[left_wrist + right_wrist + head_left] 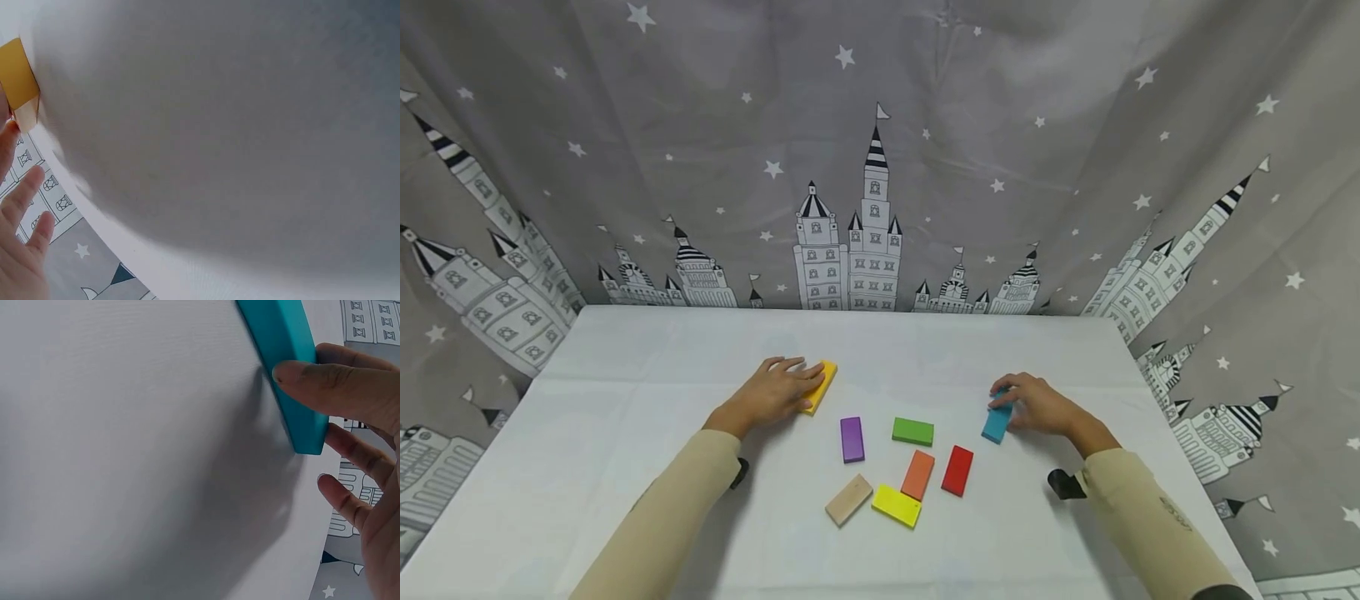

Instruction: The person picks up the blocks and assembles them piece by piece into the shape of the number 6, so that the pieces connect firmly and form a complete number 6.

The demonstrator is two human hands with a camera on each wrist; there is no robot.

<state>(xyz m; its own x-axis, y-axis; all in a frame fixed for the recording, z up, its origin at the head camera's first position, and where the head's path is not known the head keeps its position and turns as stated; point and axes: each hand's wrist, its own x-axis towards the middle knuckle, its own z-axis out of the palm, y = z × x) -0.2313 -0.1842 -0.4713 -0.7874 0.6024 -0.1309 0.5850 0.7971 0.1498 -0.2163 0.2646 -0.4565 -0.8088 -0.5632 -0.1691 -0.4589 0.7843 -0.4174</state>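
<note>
Left hand (772, 393) pinches amber block (826, 385), near purple block (852, 439) on white table (647, 367). Right hand (1039, 405) holds blue block (997, 424) between thumb and fingers, right of green (913, 431) and red (957, 471) blocks.

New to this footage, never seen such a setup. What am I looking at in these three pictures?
There is no machine here: a person works with two bare hands. The wide picture comes from a camera worn on the head, looking forward and down. The two close ones come from cameras on the left and right wrists.

The left hand holds an amber block; the right hand grips a blue block. Six more lie on the white surface: a purple block, green block, orange block, red block, yellow block and wood-coloured block.
</note>
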